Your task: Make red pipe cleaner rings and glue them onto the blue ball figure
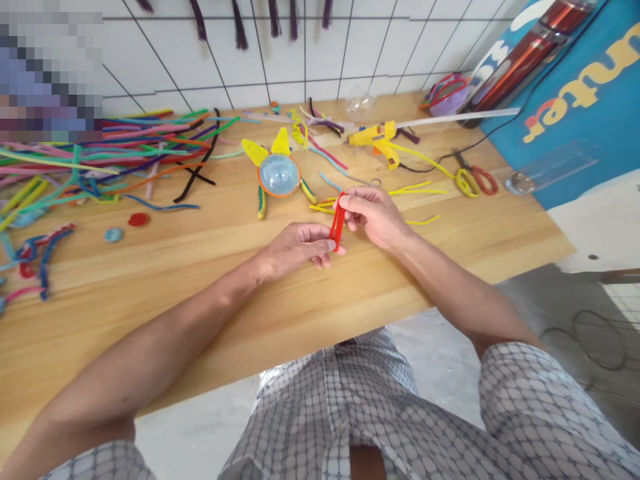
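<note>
A red pipe cleaner (339,221), bent into a narrow loop, is held between my two hands above the wooden table. My left hand (307,247) pinches its lower end between thumb and fingers. At the upper end, my right hand (373,212) grips it the same way. Just beyond lies a clear round dome with an orange rim (279,175), with yellow ear shapes on top and green-and-yellow pieces at its sides. Yellow pipe cleaners (417,191) lie behind and beside my right hand.
Many coloured pipe cleaners (150,150) are heaped at the left. A yellow glue gun (375,139), scissors (473,180) and a red thermos (525,60) are at the right. Red (139,219) and blue coils (113,234) lie left. The table's front edge runs before me.
</note>
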A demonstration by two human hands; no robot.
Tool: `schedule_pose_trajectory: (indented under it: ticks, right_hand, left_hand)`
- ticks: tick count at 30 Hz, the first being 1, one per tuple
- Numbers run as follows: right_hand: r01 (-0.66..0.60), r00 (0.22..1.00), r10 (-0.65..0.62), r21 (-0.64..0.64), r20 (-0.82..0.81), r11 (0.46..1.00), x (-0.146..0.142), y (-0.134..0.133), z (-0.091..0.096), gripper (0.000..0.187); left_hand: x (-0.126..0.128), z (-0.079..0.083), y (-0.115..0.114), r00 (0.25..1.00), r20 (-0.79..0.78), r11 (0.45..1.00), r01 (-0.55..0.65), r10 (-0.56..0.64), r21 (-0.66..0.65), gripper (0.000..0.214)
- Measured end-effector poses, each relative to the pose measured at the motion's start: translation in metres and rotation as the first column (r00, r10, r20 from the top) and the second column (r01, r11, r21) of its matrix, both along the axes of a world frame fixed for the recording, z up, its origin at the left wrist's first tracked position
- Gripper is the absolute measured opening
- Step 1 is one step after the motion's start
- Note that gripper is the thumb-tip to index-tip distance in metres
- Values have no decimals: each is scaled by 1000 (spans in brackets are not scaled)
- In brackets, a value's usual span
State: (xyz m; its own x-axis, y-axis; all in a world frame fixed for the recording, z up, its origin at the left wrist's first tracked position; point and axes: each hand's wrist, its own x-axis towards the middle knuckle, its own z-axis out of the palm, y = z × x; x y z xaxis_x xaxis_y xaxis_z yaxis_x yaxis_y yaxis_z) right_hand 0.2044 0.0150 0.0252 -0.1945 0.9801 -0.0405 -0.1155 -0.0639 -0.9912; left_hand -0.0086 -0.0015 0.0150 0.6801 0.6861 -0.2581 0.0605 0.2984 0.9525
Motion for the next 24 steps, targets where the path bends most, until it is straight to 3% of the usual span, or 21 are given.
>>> schedule_pose_trajectory:
  ticks: [3, 8, 14, 16, 19, 24]
  right_hand:
    - [-9, 1000, 9, 23, 25, 1000, 2, 0, -1, 31]
    - [-6, 996, -9, 168, 89, 986, 5, -1, -2, 25]
    - [53, 991, -69, 141, 112, 989, 12, 2, 0, 28]
    - [58, 989, -73, 121, 128, 991, 16, 3, 2, 27]
    - [29, 984, -44, 90, 170, 996, 21, 3, 3, 24]
    - [-159, 953, 148, 20, 266, 987, 22, -1, 1, 26]
  left_hand:
    - [0, 2, 0, 999, -34, 1000, -10, 10, 26, 25]
    - [3, 6, -3, 998, -56, 997, -33, 37, 65, 14]
    - [6, 2, -7, 977, -17, 973, -209, 211, 98, 20]
    - [6, -2, -5, 942, 17, 933, -334, 334, 136, 26]
    - [4, -8, 0, 850, 98, 828, -526, 517, 193, 35]
    - [2, -10, 3, 775, 205, 738, -631, 597, 237, 44]
